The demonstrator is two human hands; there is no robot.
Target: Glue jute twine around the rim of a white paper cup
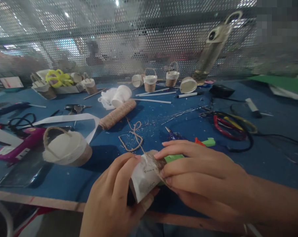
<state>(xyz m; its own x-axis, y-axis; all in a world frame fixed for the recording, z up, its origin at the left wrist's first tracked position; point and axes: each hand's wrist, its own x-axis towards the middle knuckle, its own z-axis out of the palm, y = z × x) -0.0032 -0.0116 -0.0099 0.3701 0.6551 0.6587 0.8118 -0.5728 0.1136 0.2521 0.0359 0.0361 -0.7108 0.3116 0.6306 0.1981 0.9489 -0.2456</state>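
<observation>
My left hand is wrapped round a white paper cup held on its side near the table's front edge. My right hand presses jute twine against the cup's end, fingers closed over it. A loose strand of twine loops across the blue table up to the twine spool. A green object lies under my right hand.
A twine-wrapped cup basket lies at left beside a pink glue gun. Several finished small baskets stand at the back by a perforated screen. Red-handled pliers, black scissors, white sticks and cables are scattered around.
</observation>
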